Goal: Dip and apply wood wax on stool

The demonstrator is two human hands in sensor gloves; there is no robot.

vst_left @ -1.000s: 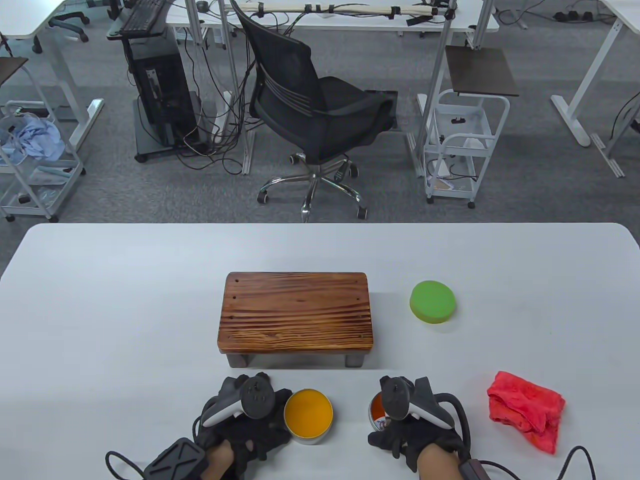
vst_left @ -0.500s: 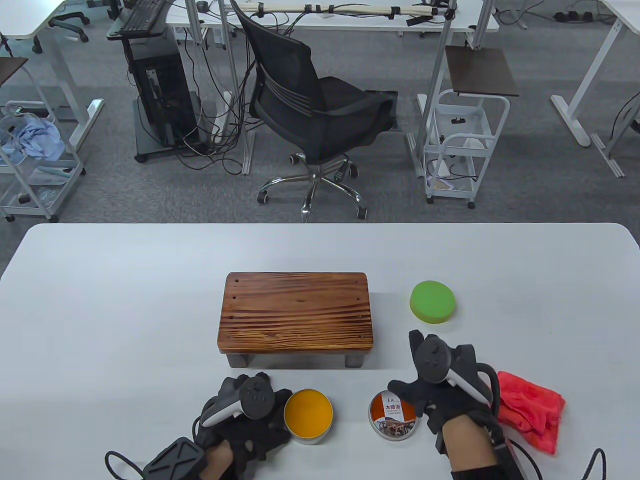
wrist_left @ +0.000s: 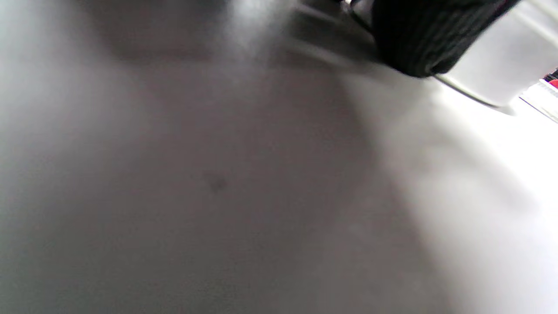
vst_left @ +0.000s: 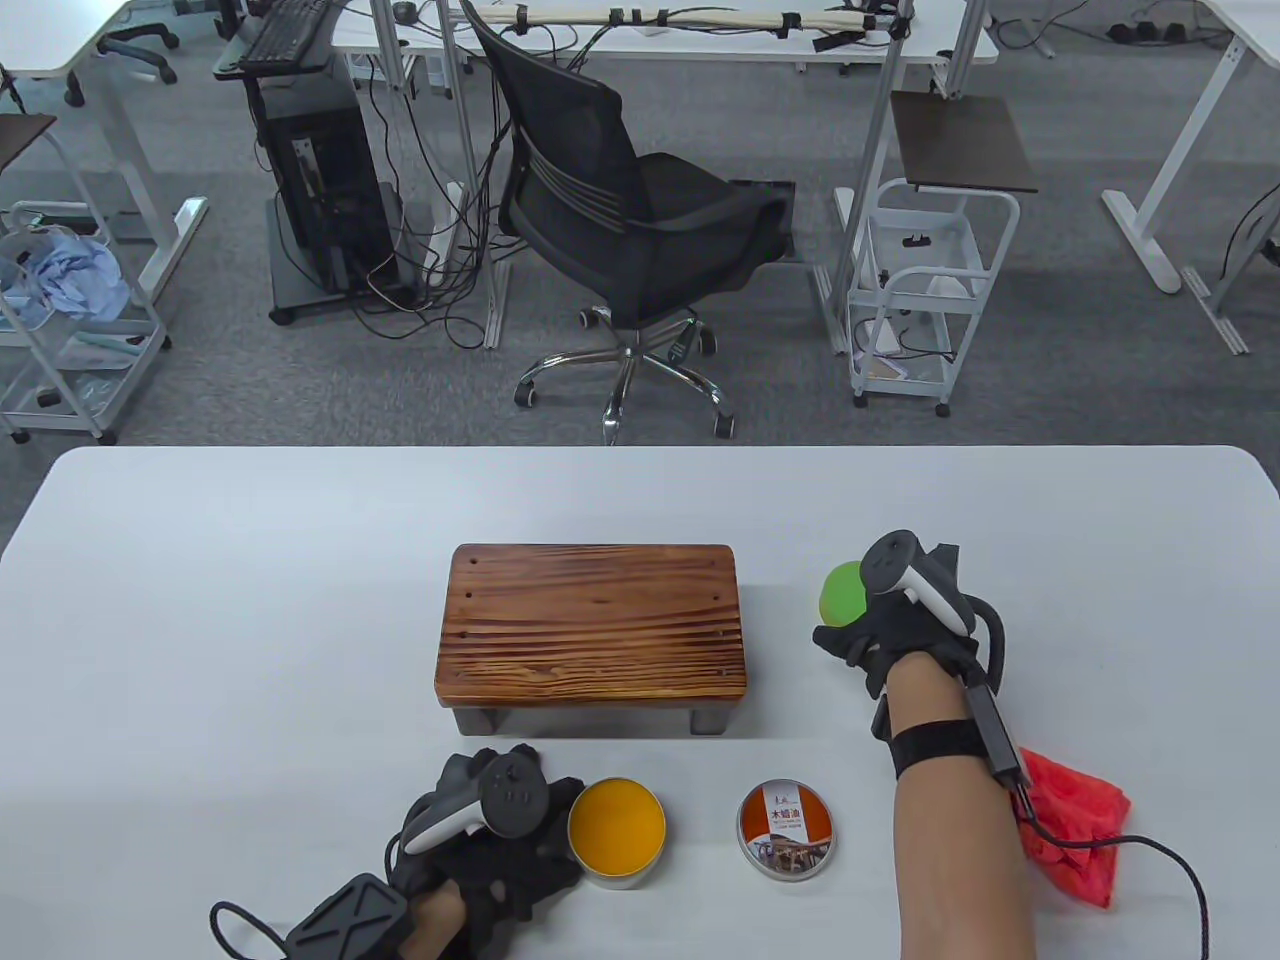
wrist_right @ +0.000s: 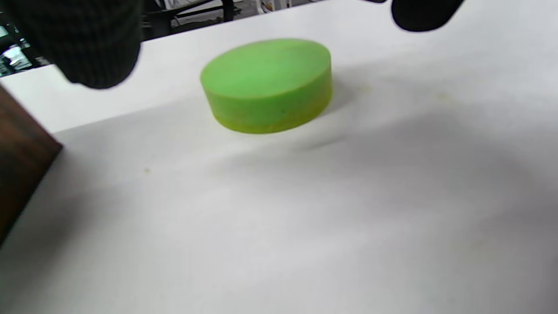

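Note:
A low wooden stool [vst_left: 593,620] stands mid-table. The open wax tin [vst_left: 617,820], full of orange wax, sits in front of it, and my left hand [vst_left: 545,835] grips its left side; in the left wrist view a fingertip [wrist_left: 414,39] lies against the tin's wall [wrist_left: 501,65]. The tin's lid [vst_left: 787,817] lies label-up to the right. My right hand [vst_left: 850,620] hovers over the round green sponge [vst_left: 840,592] right of the stool. In the right wrist view its fingers [wrist_right: 87,52] are spread above the sponge [wrist_right: 266,83] without touching it.
A crumpled red cloth [vst_left: 1075,830] lies at the front right, partly under my right forearm and its cable. The stool's corner [wrist_right: 22,174] shows left of the sponge. An office chair [vst_left: 620,220] and carts stand beyond the table's far edge.
My right hand let go of the lid, left it on the table, and travelled up and right to the green sponge. The left hand and tin stayed put.

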